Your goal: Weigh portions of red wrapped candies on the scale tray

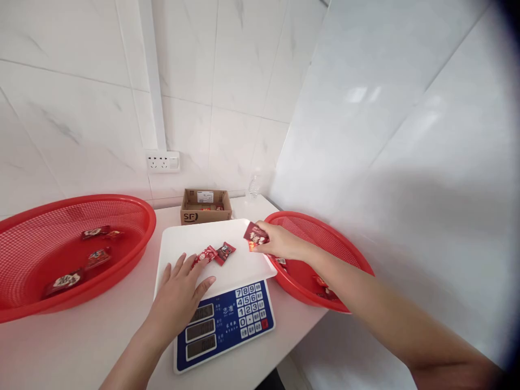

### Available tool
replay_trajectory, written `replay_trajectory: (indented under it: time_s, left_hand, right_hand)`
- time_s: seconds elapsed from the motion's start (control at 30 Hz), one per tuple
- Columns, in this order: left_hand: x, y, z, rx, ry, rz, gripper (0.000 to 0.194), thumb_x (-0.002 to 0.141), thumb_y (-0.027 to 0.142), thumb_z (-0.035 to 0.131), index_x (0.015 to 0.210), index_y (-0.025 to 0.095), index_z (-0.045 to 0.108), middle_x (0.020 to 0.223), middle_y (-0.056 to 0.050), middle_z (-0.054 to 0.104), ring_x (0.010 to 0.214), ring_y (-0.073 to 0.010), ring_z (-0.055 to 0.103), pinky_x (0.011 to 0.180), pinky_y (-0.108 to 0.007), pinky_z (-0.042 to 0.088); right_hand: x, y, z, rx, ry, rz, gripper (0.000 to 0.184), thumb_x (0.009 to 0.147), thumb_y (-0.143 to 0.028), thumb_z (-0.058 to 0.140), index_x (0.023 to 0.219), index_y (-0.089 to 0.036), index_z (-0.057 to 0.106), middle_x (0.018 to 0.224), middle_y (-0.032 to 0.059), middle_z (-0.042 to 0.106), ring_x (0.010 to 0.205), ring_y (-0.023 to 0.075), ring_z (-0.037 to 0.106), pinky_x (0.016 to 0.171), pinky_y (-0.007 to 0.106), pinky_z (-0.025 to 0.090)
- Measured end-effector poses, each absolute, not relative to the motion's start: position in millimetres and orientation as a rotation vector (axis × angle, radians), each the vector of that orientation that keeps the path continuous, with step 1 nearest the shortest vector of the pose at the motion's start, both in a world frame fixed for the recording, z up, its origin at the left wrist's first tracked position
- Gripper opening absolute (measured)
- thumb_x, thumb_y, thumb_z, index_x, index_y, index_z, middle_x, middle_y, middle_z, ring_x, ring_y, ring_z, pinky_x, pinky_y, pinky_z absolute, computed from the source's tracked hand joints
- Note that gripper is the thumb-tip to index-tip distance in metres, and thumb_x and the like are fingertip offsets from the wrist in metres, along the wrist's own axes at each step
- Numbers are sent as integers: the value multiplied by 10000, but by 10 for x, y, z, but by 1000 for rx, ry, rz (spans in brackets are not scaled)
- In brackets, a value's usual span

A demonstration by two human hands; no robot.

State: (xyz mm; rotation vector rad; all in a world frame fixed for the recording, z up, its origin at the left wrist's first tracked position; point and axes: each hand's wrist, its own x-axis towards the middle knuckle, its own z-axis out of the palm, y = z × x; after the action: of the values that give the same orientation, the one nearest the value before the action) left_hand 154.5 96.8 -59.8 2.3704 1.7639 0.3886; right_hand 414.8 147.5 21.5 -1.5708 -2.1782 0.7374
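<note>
Dark-red flat wrapped packet [255, 231] is pinched by right hand [281, 241] above right edge of white plastic tray [238, 271]; red-and-white oblong packet [208, 253], long axis slanted up-right, is partly covered by left hand [177, 292], fingers spread, unclenched.

Maroon packet [255, 233] with white lettering, white tray [182, 238], blue panel [231, 303], red baskets [148, 216], grey-veined white tiles [93, 119]

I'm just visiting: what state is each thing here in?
Left hand: open, fingers spread over the tray
Right hand: closed on a dark red packet
Two red packets: lying on the tray
Scale: digits showing, too faint to read surely
Left red basket: open-topped, packets inside
Right red basket: open-topped, packets inside
Cardboard box: open, packets inside
Wall socket: holes exposed
</note>
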Motion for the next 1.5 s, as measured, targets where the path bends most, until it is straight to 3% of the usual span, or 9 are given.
replay_trajectory:
  time_s: [0.13,0.4,0.6,0.83,0.97,1.07,1.2,1.33,1.5]
  left_hand:
    - [1554,956,-557,2383,1829,344,482,929,402,348,1368,224,434,1456,-92,411,1390,-317,262,1100,-562,251]
    - [1523,971,-543,2360,1895,314,516,928,433,348,1389,207,398,1477,-98,376,1392,-321,253,1100,-552,252]
    - [1543,957,-585,2297,1812,434,603,930,475,318,1453,184,247,1504,-90,327,1416,-293,191,1129,-536,197]
    - [1564,930,-575,2393,1654,411,534,925,495,325,1424,306,320,1536,-63,254,1425,-310,125,1118,-576,190]
    - [1594,912,-575,2469,1542,407,557,914,555,292,1411,311,348,1531,-32,259,1428,-312,102,1126,-594,156]
    - [1623,891,-577,2505,1477,400,624,895,611,257,1407,271,365,1498,-32,333,1426,-316,119,1132,-605,133]
    - [1631,872,-568,2489,1559,347,646,896,611,252,1401,229,381,1465,-48,391,1416,-326,165,1128,-623,119]
    - [1619,874,-555,2476,1640,340,605,909,573,278,1373,216,428,1429,-59,449,1406,-318,208,1132,-614,124]
    - [1588,892,-536,2440,1717,464,487,917,486,366,1292,218,522,1363,-72,526,1373,-315,302,1115,-605,199]
  right_hand:
    - [3771,1547,151,-1510,-2299,786,289,726,-301,650,969,-221,517,864,-10,652,726,167,612,596,253,437]
    - [3637,1626,170,-1389,-2444,918,436,689,-371,710,1069,-233,548,994,5,657,864,177,603,679,254,450]
    - [3631,1569,196,-1463,-2501,1060,663,692,-433,707,1299,-314,466,1120,31,630,655,115,586,560,233,449]
    - [3688,1661,83,-1484,-2445,863,467,817,-371,593,1271,-291,515,1184,50,611,583,83,579,587,253,485]
    - [3720,1699,58,-1589,-2324,820,390,850,-233,539,1240,-242,540,1181,83,617,688,114,638,669,276,523]
    - [3712,1693,49,-1520,-2327,802,398,847,-128,491,1227,-228,556,1222,87,611,917,164,656,819,320,522]
    - [3676,1651,30,-1453,-2471,606,478,828,-105,504,1293,-216,526,1366,91,520,1265,216,465,1046,403,383]
    - [3626,1593,-30,-1409,-2655,539,449,880,-161,466,1322,-216,528,1459,91,417,1371,238,316,1117,450,270]
    - [3627,1563,-97,-1458,-2767,484,413,904,-234,441,1298,-269,560,1390,50,511,1368,292,314,1107,513,260]
